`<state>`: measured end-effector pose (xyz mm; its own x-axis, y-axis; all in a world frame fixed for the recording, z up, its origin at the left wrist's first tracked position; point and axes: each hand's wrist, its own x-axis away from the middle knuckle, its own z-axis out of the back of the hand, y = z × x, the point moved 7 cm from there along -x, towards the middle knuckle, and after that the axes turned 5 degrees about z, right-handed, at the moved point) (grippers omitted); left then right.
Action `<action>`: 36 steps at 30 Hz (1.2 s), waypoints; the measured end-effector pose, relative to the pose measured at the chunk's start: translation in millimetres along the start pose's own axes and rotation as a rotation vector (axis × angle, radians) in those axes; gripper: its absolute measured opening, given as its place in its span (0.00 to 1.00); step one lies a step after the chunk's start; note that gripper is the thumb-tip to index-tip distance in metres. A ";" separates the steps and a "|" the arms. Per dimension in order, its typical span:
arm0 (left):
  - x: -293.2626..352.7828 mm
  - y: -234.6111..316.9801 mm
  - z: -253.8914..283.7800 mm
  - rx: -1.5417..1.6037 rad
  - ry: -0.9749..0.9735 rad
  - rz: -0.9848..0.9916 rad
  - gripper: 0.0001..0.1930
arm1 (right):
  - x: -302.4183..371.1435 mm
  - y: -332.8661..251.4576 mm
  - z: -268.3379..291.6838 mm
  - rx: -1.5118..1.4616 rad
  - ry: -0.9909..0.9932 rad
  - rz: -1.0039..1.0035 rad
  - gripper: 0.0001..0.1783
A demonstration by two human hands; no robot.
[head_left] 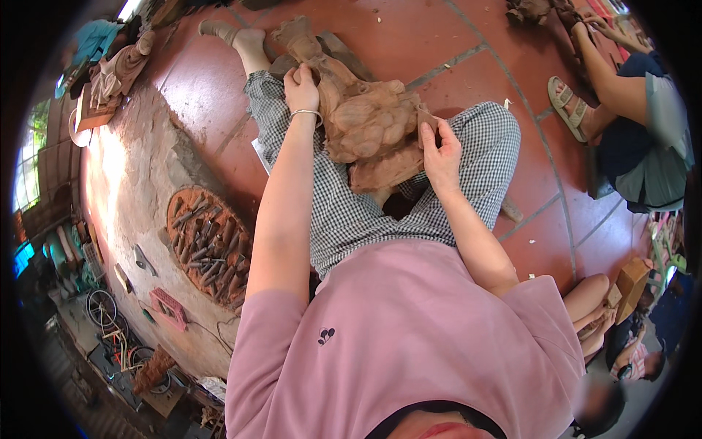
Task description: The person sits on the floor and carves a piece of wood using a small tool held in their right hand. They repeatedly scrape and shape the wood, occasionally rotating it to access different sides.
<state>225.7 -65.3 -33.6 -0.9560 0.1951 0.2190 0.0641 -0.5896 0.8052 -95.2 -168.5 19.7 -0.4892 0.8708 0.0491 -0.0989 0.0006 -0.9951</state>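
A brown clay figure (365, 124) lies across my lap on my checked trousers (351, 212). My left hand (301, 86), with a thin bangle at the wrist, grips the figure's upper part near its narrow end. My right hand (441, 152) holds the figure's lower right edge, fingers pressed on the clay. I sit on a red tiled floor (409, 36), one leg stretched out and the other bent.
A round tray of clay-covered tools (208, 245) lies on the ground at my left, near a small pink crate (168, 307). Another person (629, 102) in sandals sits at the upper right. Someone else (607, 322) crouches at the lower right.
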 end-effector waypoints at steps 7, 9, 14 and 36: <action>82.2 12.5 5.1 0.121 -0.235 -0.286 0.32 | -1.4 5.1 1.7 0.037 0.013 0.041 0.12; 121.9 25.5 14.8 0.184 -0.294 -0.361 0.26 | -1.9 4.7 2.9 0.041 0.009 0.047 0.12; 135.6 30.9 21.1 0.227 -0.261 -0.413 0.16 | -1.6 -0.1 1.1 0.022 -0.002 0.035 0.12; 145.2 39.9 15.9 0.270 -0.155 -0.467 0.16 | -7.2 3.7 2.9 -0.059 -0.103 0.026 0.12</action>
<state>94.0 -48.1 39.1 -0.8484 0.5125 -0.1322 -0.2652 -0.1953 0.9442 -94.5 -176.2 15.9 -0.5778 0.8156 0.0293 -0.0359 0.0105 -0.9993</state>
